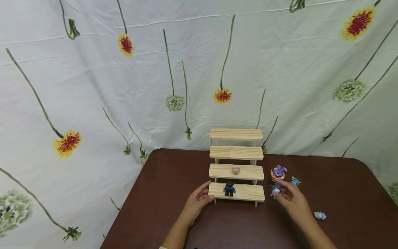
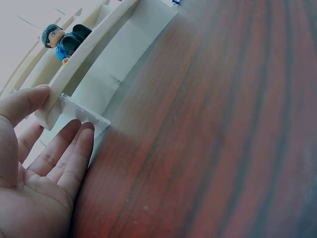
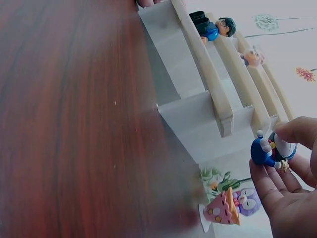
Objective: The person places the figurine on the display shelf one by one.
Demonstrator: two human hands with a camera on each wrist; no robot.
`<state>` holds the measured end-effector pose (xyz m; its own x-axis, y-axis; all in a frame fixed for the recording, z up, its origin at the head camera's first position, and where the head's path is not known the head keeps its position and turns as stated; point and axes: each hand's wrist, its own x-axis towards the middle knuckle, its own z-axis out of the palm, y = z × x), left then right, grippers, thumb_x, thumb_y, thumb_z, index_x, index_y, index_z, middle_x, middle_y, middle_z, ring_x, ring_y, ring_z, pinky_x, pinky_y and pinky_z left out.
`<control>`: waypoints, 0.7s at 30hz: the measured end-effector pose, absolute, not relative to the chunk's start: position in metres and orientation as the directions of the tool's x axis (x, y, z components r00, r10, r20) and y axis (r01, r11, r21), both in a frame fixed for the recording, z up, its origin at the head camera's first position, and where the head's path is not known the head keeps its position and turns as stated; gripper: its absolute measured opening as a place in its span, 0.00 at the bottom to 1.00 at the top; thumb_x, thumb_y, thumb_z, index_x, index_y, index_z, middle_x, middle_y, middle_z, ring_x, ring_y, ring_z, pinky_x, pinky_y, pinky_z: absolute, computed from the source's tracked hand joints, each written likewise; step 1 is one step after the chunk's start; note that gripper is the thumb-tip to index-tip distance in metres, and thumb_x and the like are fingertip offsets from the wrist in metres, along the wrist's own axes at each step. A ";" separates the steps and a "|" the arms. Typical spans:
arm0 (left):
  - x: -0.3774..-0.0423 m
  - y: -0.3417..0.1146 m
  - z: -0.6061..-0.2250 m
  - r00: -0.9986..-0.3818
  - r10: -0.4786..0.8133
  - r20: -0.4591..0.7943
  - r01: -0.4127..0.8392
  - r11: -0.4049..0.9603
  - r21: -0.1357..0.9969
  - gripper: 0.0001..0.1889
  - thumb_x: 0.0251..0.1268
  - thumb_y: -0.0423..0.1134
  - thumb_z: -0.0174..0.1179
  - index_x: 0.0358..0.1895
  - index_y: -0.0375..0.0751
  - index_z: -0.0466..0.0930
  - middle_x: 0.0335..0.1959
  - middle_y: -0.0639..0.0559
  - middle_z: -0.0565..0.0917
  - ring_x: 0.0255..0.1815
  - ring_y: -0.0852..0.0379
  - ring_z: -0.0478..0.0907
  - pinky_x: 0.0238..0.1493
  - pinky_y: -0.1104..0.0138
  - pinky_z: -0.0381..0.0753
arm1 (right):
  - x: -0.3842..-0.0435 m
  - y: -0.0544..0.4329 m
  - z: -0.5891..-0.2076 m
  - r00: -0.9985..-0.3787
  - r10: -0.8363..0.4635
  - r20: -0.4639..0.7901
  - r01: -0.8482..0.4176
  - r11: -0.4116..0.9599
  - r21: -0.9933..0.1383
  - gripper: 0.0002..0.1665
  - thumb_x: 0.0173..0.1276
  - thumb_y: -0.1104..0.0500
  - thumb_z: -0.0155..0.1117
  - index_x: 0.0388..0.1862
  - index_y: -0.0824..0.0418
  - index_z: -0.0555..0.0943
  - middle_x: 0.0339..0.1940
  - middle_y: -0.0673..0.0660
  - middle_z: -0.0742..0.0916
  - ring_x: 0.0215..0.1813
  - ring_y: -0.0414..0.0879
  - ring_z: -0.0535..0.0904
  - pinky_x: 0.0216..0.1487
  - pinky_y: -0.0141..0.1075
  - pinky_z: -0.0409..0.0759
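A stepped wooden shelf (image 1: 236, 188) with white supports stands at the back of the dark table. The left hand (image 1: 196, 204) holds the left end of its lowest step, thumb at the front corner and index finger behind. The right hand (image 1: 293, 202) pinches a small blue figurine (image 3: 261, 151) between thumb and fingers, just right of the shelf. A dark-haired toy figure (image 1: 229, 189) in blue sits on the lowest step. On the step above is a small pinkish toy head or figure (image 1: 236, 170). Beyond the right hand stands a purple figure in a pink cup (image 3: 221, 208).
A small teal and yellow figure (image 1: 295, 181) lies behind the right hand. Another light-blue figure (image 1: 320, 215) lies to the right of the right forearm. A white flowered cloth (image 1: 199, 69) hangs behind the table (image 1: 174, 173).
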<state>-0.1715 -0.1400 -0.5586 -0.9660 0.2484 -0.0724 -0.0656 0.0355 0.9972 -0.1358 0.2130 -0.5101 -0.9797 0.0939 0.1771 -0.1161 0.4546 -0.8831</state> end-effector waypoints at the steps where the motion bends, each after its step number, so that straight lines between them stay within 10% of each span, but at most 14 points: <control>1: -0.172 -0.140 -0.558 -0.966 0.248 -0.073 -0.066 0.037 0.997 0.35 0.67 0.38 0.67 0.76 0.50 0.66 0.59 0.39 0.82 0.49 0.59 0.83 0.53 0.71 0.79 | -0.136 0.212 -0.510 -0.981 0.094 0.172 -0.112 0.454 -0.884 0.27 0.70 0.59 0.69 0.64 0.69 0.76 0.59 0.63 0.80 0.48 0.17 0.72 0.47 0.15 0.75; 21: -0.172 -0.141 -0.559 -0.963 0.262 -0.057 -0.052 0.028 0.998 0.35 0.68 0.38 0.66 0.77 0.48 0.65 0.60 0.38 0.81 0.50 0.59 0.83 0.53 0.72 0.79 | -0.146 0.176 -0.514 -0.967 0.016 0.253 -0.226 0.398 -0.889 0.24 0.66 0.64 0.72 0.60 0.66 0.78 0.55 0.63 0.86 0.50 0.23 0.78 0.51 0.22 0.80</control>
